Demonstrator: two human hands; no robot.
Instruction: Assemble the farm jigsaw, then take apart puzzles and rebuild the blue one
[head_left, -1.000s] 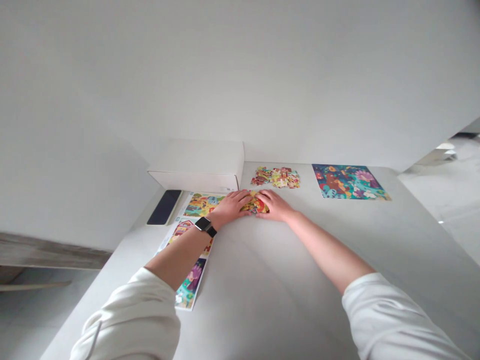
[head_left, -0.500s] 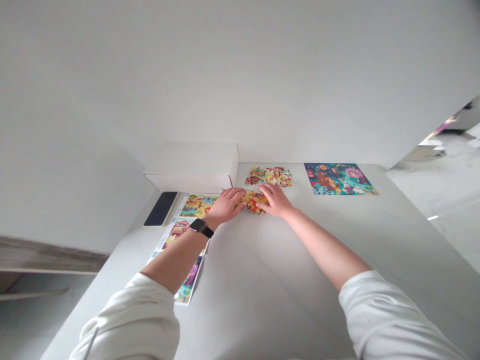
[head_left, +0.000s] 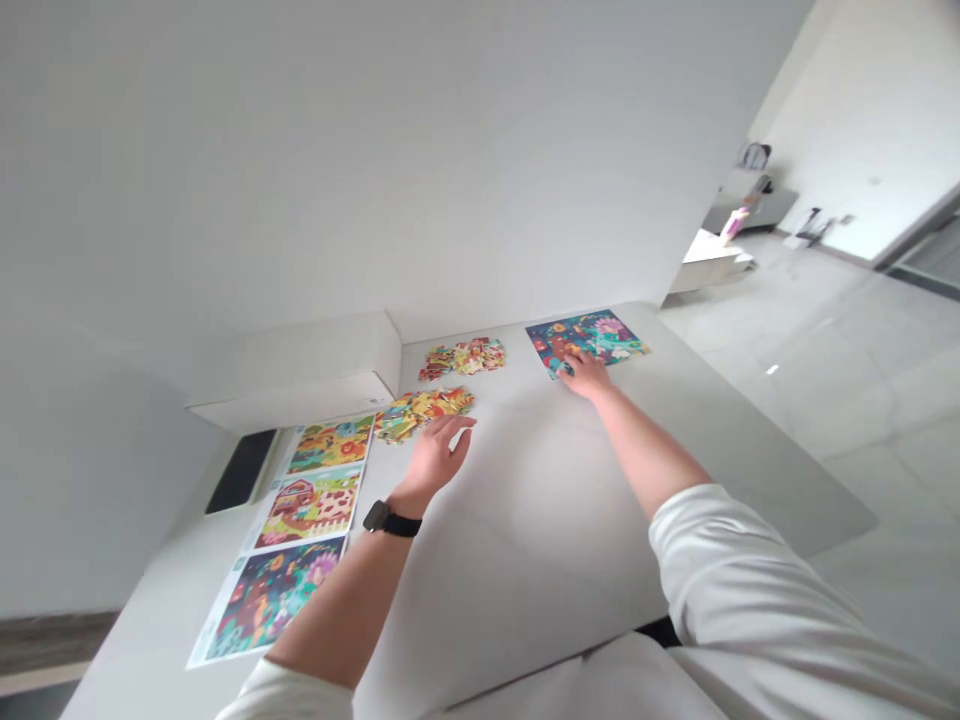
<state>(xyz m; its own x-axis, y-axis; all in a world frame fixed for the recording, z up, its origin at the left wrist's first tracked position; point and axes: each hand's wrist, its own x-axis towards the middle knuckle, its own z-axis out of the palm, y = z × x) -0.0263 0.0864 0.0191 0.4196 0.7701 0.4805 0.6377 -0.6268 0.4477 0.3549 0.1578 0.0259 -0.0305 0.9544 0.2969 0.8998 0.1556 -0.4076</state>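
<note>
My left hand (head_left: 437, 455) hovers by the near edge of a heap of yellow-orange jigsaw pieces (head_left: 416, 408), fingers apart and holding nothing. A black smartwatch (head_left: 391, 519) is on that wrist. My right hand (head_left: 585, 374) rests with fingers stretched over the lower left part of a dark blue assembled-looking puzzle picture (head_left: 551, 335), which shows a pink flower at its upper right. Behind the yellow heap lies a second heap of red and cream jigsaw pieces (head_left: 463, 357).
A white box (head_left: 300, 390) stands against the wall at the left. A phone (head_left: 241, 472) lies in front of it. Beside that is a printed sheet (head_left: 225, 600) with three pictures, partly under my left forearm. The white table (head_left: 540, 540) has its right edge above a tiled floor.
My right hand has moved right, from the yellow heap onto the blue puzzle. My left hand has drawn back toward me off the heap. The view has turned right.
</note>
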